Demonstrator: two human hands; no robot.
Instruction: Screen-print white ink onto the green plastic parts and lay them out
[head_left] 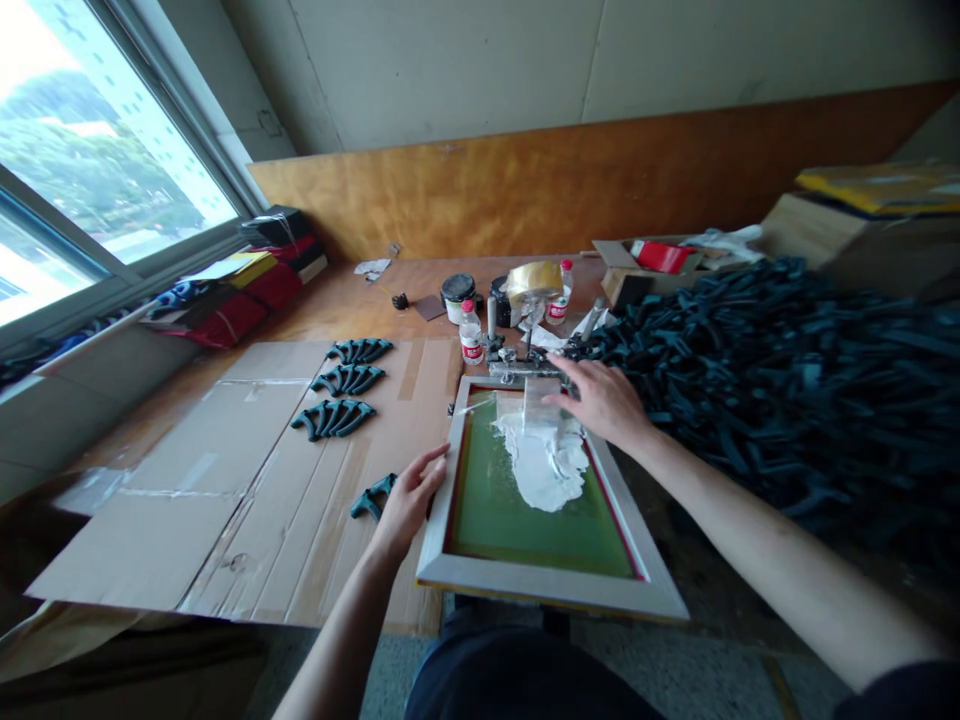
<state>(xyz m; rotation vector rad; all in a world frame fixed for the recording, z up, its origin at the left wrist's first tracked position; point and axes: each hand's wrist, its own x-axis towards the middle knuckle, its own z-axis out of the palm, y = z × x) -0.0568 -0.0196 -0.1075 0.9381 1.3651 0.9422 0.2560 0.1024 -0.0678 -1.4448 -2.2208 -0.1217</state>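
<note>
A printing screen in a pale frame (433, 540) lies before me, its green mesh (517, 535) partly covered by thick white ink (551, 480). My left hand (411, 497) is at the frame's left edge, fingers stretched out and fingertips against it. Close beside that hand lies a dark curved plastic piece (367, 500). Over the far right part of the screen is my right hand (604, 398), index finger and thumb spread. Its thumb overlaps a translucent scraper (541, 402) standing in the ink; a firm grip does not show. Behind the scraper sits a metal hinge clamp (510, 367).
Three rows of dark curved pieces (334, 420) lie on flattened cardboard (187, 510) at left. A large heap of dark pieces (780, 390) fills the right. Red-capped bottles (471, 335), a lidded jar (454, 297) and a tape roll (534, 280) stand behind the screen.
</note>
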